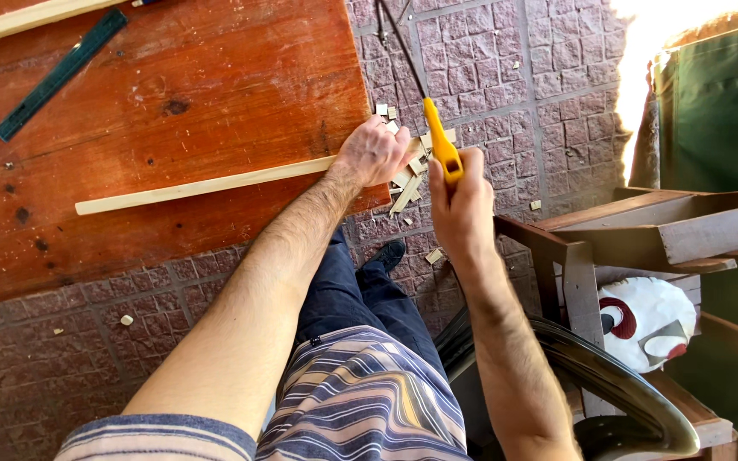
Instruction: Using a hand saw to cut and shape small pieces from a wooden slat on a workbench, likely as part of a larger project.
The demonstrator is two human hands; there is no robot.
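I see a reddish wooden table [172, 111] over the paved floor [489, 77]; a pale wooden strip [207, 184] crosses its near edge, a dark ruler [60, 74] lies far left.

Brick paver floor [489, 77], red wood table [198, 77], sun glare

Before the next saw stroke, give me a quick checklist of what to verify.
1. Left hand pressing the wooden strip on the table: ok.
2. Right hand gripping the yellow saw handle: ok.
3. Strip end overhanging the table edge: ok.
4. Left fingers clear of the blade: cannot tell.
5. Offcuts littering the paving below: not ok.
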